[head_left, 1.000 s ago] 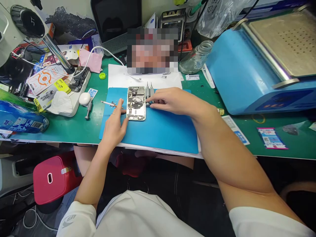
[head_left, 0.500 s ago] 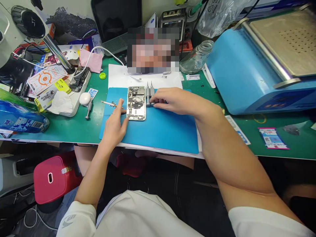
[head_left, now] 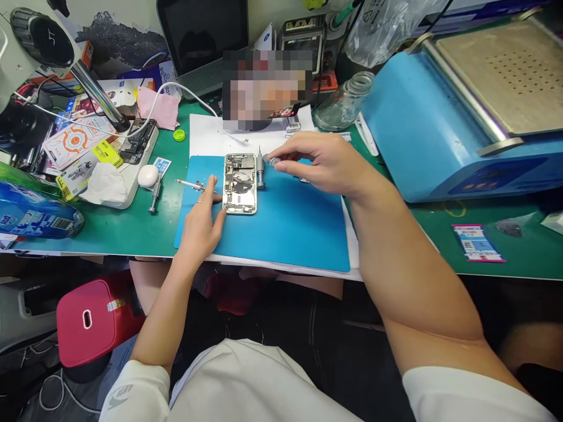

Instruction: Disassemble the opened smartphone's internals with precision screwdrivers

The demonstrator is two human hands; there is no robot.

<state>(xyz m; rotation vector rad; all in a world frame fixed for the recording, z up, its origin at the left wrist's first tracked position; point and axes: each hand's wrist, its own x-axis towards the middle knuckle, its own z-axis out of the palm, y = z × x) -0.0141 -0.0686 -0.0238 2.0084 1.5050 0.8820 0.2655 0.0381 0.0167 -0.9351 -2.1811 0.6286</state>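
An opened smartphone (head_left: 240,196) lies on the blue mat with its inner parts showing. My left hand (head_left: 202,220) rests at the phone's left edge, fingers spread and thumb near the lower left corner. A white pen-like tool (head_left: 188,183) lies on the mat by its fingertips, partly hidden by them. One grey precision screwdriver (head_left: 261,173) stays beside the phone's right edge, tip away from me. Just right of it, my right hand (head_left: 319,161) is closed in a pinch on a second grey screwdriver (head_left: 275,161); mostly its round end shows.
The blue mat (head_left: 285,234) covers the middle of the green bench. To the left are another screwdriver (head_left: 155,196), a white ball-shaped object (head_left: 148,175), boxes and a microscope stand (head_left: 99,94). A glass jar (head_left: 345,102) and a large blue machine (head_left: 417,135) stand to the right.
My right hand has lifted one of the two screwdrivers beside the phone and turned it. The left hand and the phone keep their places.
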